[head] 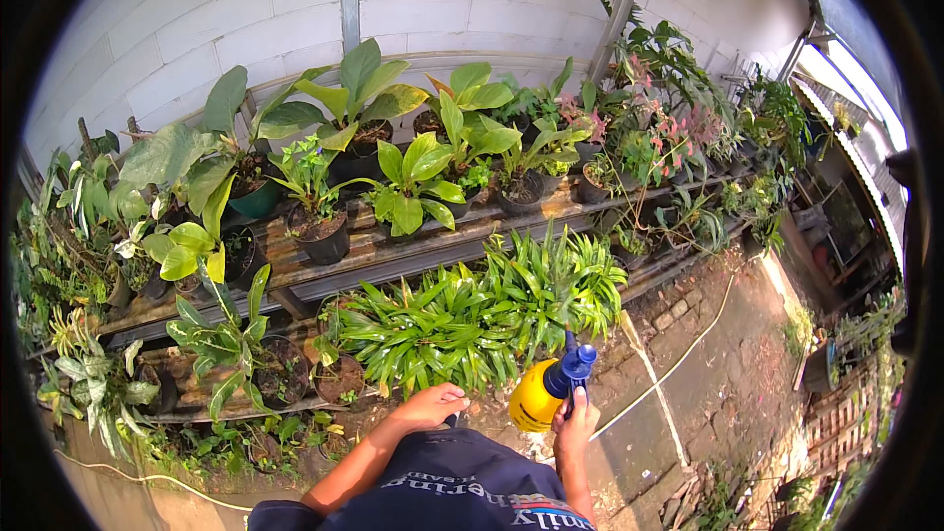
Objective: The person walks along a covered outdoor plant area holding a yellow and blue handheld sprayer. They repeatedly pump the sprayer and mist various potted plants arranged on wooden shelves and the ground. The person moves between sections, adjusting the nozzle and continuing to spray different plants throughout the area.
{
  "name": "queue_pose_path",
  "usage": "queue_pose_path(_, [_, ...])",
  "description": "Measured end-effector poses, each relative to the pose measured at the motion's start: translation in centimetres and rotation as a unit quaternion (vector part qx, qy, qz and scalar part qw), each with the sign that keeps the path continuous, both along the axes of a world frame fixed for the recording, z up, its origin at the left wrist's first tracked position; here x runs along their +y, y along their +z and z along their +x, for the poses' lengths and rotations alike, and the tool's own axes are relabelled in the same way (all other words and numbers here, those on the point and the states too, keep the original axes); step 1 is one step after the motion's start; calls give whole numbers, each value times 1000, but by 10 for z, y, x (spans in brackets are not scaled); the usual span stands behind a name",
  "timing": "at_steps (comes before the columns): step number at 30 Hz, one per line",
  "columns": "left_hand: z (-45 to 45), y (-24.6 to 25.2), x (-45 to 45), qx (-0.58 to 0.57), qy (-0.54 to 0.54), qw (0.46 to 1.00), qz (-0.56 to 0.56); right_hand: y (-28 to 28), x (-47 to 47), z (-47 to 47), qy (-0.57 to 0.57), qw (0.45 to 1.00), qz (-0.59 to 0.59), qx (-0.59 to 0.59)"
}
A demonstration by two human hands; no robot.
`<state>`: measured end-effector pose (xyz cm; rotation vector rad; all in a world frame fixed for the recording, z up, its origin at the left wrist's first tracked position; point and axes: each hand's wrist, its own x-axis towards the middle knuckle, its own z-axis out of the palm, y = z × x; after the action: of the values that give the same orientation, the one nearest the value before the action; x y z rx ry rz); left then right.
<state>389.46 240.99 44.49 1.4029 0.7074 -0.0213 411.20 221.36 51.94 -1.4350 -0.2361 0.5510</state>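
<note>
My right hand [577, 420] grips the dark handle of a pump sprayer with a yellow bottle [534, 400] and a blue pump head [579, 361]. Its blue nozzle [570, 340] points away from me at a dense bank of strap-leaved green plants [457, 324]. A faint mist seems to hang over the leaves beyond the nozzle. In front of my dark printed shirt [472, 479], my left hand [436, 407] is loosely curled near the front edge of those plants. Nothing held shows in it. A round pot of soil [340, 377] stands to its left.
A tiered plant bench [354, 276] holds several potted broad-leaved plants [413, 184] against a white block wall [442, 7]. Pink-leaved plants [682, 133] stand farther right. A pale hose [664, 376] crosses the paved ground [723, 361]. Another hose [147, 478] lies at lower left.
</note>
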Motion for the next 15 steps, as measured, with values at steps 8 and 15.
queue_pose_path(8, [-77, -15, -89, 2, 73, 997, -19, -33, -89, -86, 165, 983, -57, 57])
queue_pose_path(15, [-169, 16, -78, 4, 209, 972, 104, -27, -103, -126, 292, 953, -83, -14])
